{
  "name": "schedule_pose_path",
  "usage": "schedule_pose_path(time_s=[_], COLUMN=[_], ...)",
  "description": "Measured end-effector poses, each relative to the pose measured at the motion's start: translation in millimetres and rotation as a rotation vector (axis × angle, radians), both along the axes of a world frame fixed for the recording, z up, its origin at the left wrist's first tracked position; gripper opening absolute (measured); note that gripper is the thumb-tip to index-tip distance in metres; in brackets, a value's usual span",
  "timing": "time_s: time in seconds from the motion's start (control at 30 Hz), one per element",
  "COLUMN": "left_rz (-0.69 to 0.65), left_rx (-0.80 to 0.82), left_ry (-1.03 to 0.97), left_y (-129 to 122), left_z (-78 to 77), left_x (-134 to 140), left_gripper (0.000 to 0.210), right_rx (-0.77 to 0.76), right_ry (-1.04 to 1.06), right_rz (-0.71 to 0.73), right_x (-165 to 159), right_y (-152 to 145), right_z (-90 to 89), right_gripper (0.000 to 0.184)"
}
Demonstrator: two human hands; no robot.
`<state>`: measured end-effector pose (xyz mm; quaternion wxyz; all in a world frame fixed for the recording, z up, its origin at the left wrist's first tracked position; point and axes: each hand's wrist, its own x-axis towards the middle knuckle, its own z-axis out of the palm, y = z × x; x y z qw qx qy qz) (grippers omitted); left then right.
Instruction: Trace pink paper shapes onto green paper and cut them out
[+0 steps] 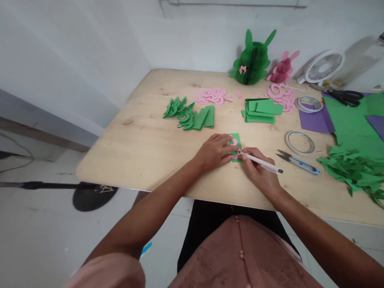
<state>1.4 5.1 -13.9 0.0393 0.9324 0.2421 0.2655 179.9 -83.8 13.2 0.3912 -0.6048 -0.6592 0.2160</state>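
Note:
My left hand (215, 151) lies flat with its fingers stretched out, pressing a pink paper cutout (234, 141) onto a small green paper strip (235, 160). Between the fingers of my right hand (260, 170) is a white pen (261, 161), its tip down at the edge of the pink cutout. The fingers of both hands cover part of the cutout, so its full shape is hidden. Just right of my right hand lie blue-handled thread snips (299, 162) and a roll of tape (300, 143).
Green cutouts (187, 116), pink cutouts (211, 96) and green strips (261, 111) lie beyond my hands. Green scraps (354, 170), purple paper (317, 120) and black scissors (345, 97) are on the right. A green paper rabbit (253, 64), a pink one (282, 70) and a white fan (325, 66) stand at the back.

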Motion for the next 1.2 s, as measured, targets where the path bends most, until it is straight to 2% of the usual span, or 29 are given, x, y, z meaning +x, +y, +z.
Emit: schedule_pose_path(time_s=[0.33,0.43,0.67,0.83,1.2], left_rz=[0.008,0.008,0.007,0.011,0.014], left_rx=[0.006,0.002,-0.009,-0.012,-0.004], left_ry=[0.016,0.015,0.026,0.027,0.014], left_y=[1.0,0.7,0.7,0.6,0.0], left_z=[-1.4,-1.0,-0.4,-0.1,0.8], left_x=[0.4,0.3,0.1,0.0,0.1], left_gripper=[0.026,0.026,0.025,0.024,0.024], right_rx=[0.038,0.020,-0.054,-0.076,-0.085], right_ry=[-0.046,-0.003,0.245,0.254,0.254], right_rz=[0.003,0.004,-0.044,-0.036,-0.010], right_x=[-0.8,-0.5,-1.7,-5.5,-8.4], right_y=[-0.6,-0.8,0.9,2.1,3.1], right_z=[-1.4,-1.4,-1.3,3.0,0.6], right_gripper=[0.015,0.015,0.011,0.007,0.014])
